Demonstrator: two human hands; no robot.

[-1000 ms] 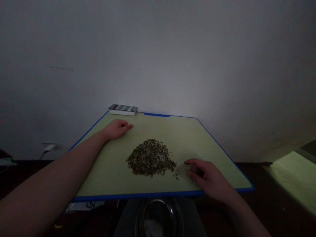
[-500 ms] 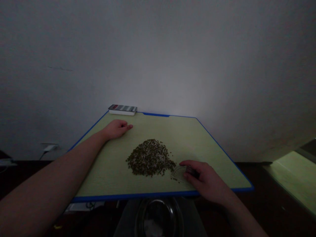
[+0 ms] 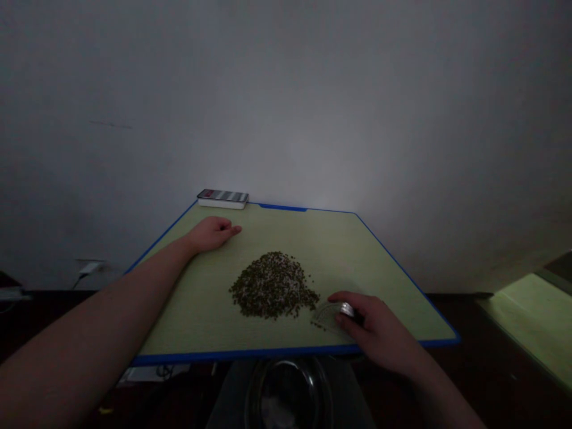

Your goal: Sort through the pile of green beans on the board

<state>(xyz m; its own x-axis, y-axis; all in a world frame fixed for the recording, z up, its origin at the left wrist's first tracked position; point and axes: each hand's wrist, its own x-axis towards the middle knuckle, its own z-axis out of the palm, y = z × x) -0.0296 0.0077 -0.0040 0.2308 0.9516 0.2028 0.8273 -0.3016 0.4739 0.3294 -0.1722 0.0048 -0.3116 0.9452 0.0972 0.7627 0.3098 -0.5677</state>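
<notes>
On the pale green tabletop (image 3: pixel 196 322) lies a heap of small grains (image 3: pixel 272 286), dark green mixed with pale ones. My right hand (image 3: pixel 370 322) is at the heap's right, fingers and thumb pinching a clear half-round plate with markings, like a protractor (image 3: pixel 328 313). The plate's curved edge is by a few stray grains at the heap's lower right. A shiny, silvery patch shows between the fingers; I cannot make out what it is. Beyond the heap on the left, my left hand (image 3: pixel 213 233) rests on the table, fingers curled and thumb out, with nothing visible in it.
A phone (image 3: pixel 223 195) lies on a white box at the far left corner. Blue edging (image 3: pixel 290 353) runs round the table. Below its front edge is a round metal bowl (image 3: pixel 288 393). A grey wall (image 3: pixel 286 107) stands behind; a white plug (image 3: pixel 90 267) is at left.
My right hand has moved slightly left, bringing the clear plate closer to the heap's edge. A few stray grains shifted. My left hand stays in place.
</notes>
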